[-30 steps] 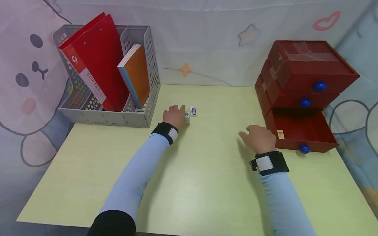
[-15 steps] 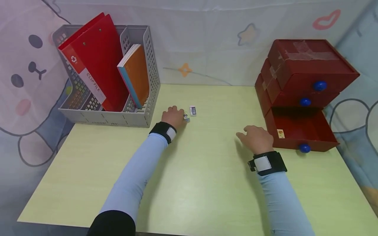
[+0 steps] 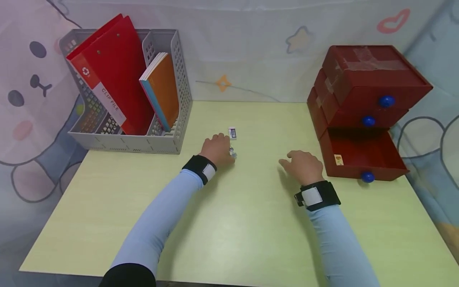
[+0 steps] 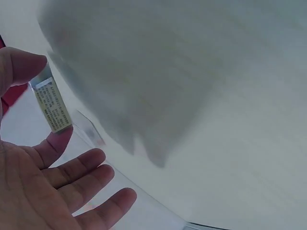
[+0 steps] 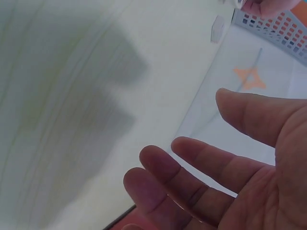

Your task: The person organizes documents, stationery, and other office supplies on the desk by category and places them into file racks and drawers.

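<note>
My left hand [image 3: 218, 150] pinches a small eraser [image 4: 53, 106] between thumb and index finger. Fine print covers the pale yellow sleeve of this eraser, and in the head view most of it is hidden behind the hand. On the table just beyond that hand lies a second eraser [image 3: 232, 133] with a white and dark label. It also shows, pale and blurred, in the right wrist view. Over the table to the left of the open drawer, my right hand [image 3: 305, 167] holds nothing, its fingers relaxed and apart from the thumb.
A grey basket [image 3: 125, 144] at the back left holds a red clip file [image 3: 118, 75] and several books [image 3: 163, 91]. At the right stands a dark red drawer unit [image 3: 373, 75]; its bottom drawer [image 3: 362, 155] is pulled out. The pale table [image 3: 229, 223] runs between them.
The left hand has lifted the eraser and moved it slightly toward me and to the right. My right hand has drifted a little left. The head view has shifted slightly.
</note>
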`<action>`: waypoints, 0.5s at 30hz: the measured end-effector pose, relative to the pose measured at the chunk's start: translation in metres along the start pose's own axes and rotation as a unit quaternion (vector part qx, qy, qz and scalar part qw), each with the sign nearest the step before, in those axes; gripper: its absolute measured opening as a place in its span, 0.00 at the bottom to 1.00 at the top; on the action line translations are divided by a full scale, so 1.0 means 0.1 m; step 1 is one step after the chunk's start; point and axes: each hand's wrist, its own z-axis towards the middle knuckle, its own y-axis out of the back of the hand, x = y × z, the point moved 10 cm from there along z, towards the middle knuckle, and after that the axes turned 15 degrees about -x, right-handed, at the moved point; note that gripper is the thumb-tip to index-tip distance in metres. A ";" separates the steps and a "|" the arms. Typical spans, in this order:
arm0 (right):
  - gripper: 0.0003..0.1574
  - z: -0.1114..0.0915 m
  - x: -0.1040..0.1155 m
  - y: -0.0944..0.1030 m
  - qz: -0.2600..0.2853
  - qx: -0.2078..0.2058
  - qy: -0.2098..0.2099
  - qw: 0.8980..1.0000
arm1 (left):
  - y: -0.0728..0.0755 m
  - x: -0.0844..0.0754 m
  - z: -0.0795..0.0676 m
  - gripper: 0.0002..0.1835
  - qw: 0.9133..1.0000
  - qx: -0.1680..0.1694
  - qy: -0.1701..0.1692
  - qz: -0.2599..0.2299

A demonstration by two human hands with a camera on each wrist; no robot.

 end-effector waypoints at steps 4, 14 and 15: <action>0.30 0.00 0.11 -0.02 0.016 -0.010 0.013 1.000 | 0.00 -0.26 -0.06 0.28 0.999 0.010 -0.034 -0.005; 0.40 -0.02 0.39 -0.09 0.051 0.008 0.034 0.998 | 0.14 -0.88 -0.22 0.28 0.987 0.000 -0.157 0.019; 0.40 -0.02 0.40 -0.09 0.050 0.010 0.036 0.998 | 0.16 -0.92 -0.24 0.28 0.986 -0.003 -0.167 0.021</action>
